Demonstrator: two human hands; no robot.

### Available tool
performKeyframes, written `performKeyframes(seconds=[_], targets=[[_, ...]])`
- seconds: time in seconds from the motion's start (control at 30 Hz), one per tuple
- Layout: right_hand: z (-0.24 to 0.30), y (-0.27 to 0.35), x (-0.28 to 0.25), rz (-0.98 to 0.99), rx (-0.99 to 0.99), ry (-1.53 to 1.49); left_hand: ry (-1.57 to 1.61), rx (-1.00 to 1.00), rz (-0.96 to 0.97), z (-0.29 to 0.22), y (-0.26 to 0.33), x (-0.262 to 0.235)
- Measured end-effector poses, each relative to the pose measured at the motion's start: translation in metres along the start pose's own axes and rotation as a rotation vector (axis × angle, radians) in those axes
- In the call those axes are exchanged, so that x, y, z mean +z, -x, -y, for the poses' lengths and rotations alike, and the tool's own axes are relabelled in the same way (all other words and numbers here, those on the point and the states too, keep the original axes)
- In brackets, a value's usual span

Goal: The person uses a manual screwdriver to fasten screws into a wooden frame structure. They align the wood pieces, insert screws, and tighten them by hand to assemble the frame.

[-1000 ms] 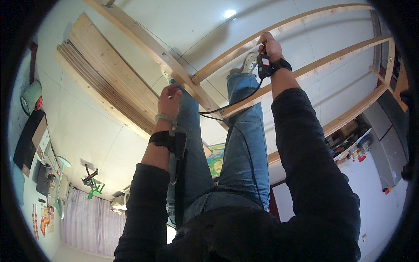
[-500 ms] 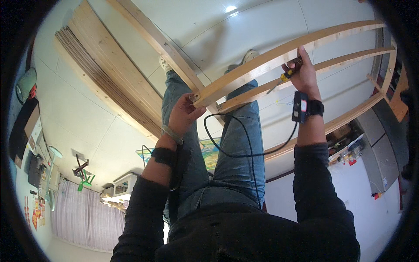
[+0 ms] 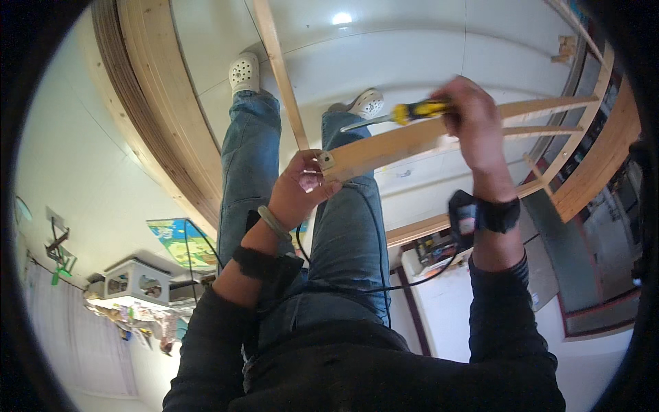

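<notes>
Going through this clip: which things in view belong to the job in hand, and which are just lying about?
In the job:
wooden rail, its end in the left hand
yellow-and-black screwdriver, in the right hand

Apparently lying about:
stacked boards, untouched
colourful mat
white box

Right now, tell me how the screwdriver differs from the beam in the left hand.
Colour: the screwdriver has a yellow-and-black handle and a metal shaft; the beam is pale wood.
Size: the screwdriver is far shorter and thinner than the beam.
Hold: the right hand grips the screwdriver by its handle, while the left hand holds the beam at its near end.
Shared: both are long, narrow and hand-held.
</notes>
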State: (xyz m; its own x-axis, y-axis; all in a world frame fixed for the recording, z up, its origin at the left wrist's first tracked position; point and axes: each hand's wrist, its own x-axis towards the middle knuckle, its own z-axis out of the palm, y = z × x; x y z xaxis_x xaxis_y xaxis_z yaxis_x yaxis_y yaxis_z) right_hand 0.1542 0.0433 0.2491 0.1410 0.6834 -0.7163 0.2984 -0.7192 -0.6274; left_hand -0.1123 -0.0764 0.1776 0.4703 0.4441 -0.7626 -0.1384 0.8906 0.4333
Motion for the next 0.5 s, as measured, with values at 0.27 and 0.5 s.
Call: performKeyframes(seconds=[0.27, 0.5], targets=[[0.044, -0.052, 0.067, 0.309, -0.110, 0.352, 0.188, 0.081, 0.046, 0.007, 0.007, 0.008], [0.045, -0.056, 0.087, 0.386, -0.101, 0.402, 0.105, 0.095, -0.004, 0.013, 0.006, 0.009]])
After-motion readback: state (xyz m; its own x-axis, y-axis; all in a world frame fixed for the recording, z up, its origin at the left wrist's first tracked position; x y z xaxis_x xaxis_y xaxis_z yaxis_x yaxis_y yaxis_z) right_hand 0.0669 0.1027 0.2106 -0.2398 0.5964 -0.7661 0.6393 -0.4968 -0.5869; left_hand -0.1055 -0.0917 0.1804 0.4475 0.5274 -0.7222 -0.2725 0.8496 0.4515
